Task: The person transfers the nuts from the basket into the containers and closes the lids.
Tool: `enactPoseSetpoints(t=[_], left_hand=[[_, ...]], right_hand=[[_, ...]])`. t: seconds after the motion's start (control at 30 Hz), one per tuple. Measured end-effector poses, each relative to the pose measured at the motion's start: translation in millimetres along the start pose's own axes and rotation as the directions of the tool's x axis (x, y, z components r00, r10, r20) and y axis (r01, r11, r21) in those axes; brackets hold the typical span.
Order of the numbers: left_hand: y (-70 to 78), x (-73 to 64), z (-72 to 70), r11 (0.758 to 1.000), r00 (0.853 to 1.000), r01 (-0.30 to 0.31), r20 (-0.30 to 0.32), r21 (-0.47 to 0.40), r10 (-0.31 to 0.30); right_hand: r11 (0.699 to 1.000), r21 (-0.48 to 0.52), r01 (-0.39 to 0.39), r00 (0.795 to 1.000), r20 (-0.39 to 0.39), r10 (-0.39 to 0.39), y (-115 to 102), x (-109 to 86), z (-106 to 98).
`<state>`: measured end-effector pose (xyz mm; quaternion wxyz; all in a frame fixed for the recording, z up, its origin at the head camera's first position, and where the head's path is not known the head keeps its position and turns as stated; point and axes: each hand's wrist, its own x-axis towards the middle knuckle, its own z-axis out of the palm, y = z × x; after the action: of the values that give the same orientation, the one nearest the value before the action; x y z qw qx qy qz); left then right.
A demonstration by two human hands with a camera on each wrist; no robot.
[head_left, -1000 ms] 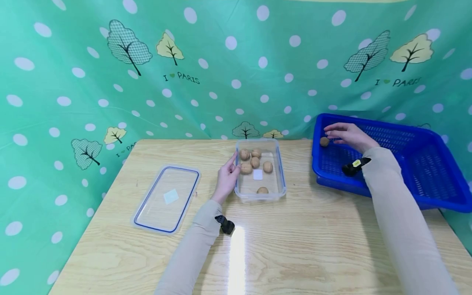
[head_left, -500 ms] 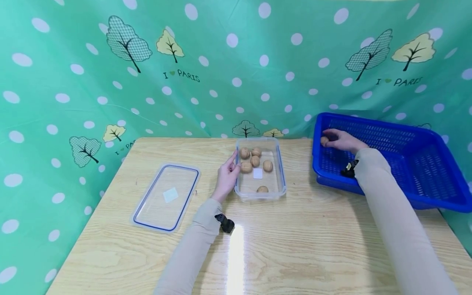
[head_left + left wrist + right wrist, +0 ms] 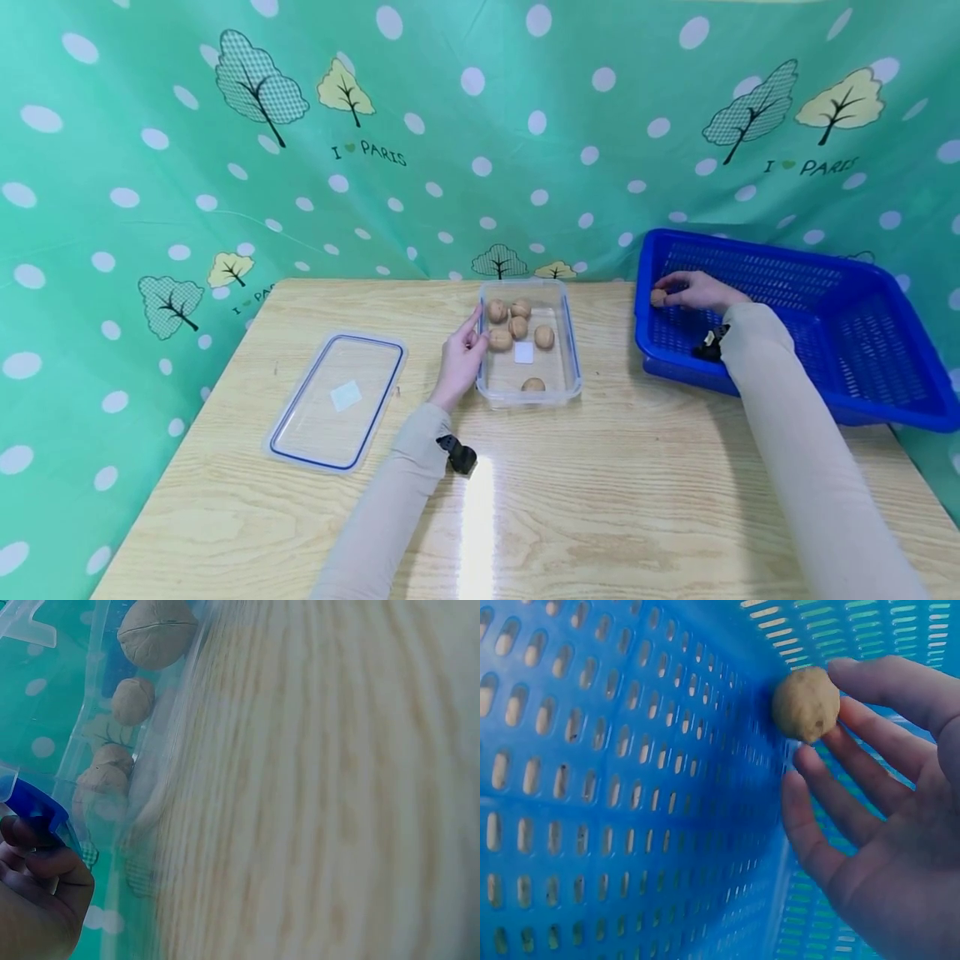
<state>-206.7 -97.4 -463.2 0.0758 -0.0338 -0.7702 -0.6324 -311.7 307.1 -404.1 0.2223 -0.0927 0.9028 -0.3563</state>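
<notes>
In the head view, a clear plastic food container (image 3: 558,367) stands mid-table with several walnuts (image 3: 544,337) inside. My left hand (image 3: 457,367) grips its left side; the left wrist view shows the fingers (image 3: 64,874) curled at a blue-edged part of the container. My right hand (image 3: 701,292) reaches into the left end of the blue plastic basket (image 3: 855,333). There it pinches a lone walnut (image 3: 806,703) between thumb and fingers, close to the basket wall in the right wrist view.
The container's lid (image 3: 337,402), clear with a blue seal, lies flat on the wooden table (image 3: 600,500) at the left. A green dotted curtain (image 3: 420,125) hangs along the back edge of the table.
My right hand has moved left to the walnut and closed its fingers on it; the walnut has shifted slightly towards me. My left hand has stayed at the container.
</notes>
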Motion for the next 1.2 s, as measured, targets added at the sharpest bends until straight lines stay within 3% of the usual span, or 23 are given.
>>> enactPoseSetpoints(t=[0.17, 0.47, 0.83, 1.2], left_hand=[[0.5, -0.6, 0.7, 1.0, 1.0, 0.006, -0.001, -0.004, -0.006], [0.1, -1.8, -0.2, 1.0, 1.0, -0.002, 0.0, -0.008, 0.002], [1.8, 0.2, -0.6, 1.0, 1.0, 0.002, -0.003, -0.014, -0.002], [-0.5, 0.4, 0.4, 1.0, 1.0, -0.013, -0.008, -0.003, 0.013]], right_hand=[[1.0, 0.005, 0.012, 0.999, 0.05, -0.012, 4.0, 0.8, 1.8], [0.996, 0.059, 0.061, 0.997, 0.052, -0.064, 4.2, 0.0, -1.1], [0.992, 0.061, 0.108, 0.993, -0.055, -0.105, -11.2, -11.8, -13.5], [0.99, 0.065, 0.125, 0.99, -0.079, -0.12, -20.9, -27.7, -23.2]])
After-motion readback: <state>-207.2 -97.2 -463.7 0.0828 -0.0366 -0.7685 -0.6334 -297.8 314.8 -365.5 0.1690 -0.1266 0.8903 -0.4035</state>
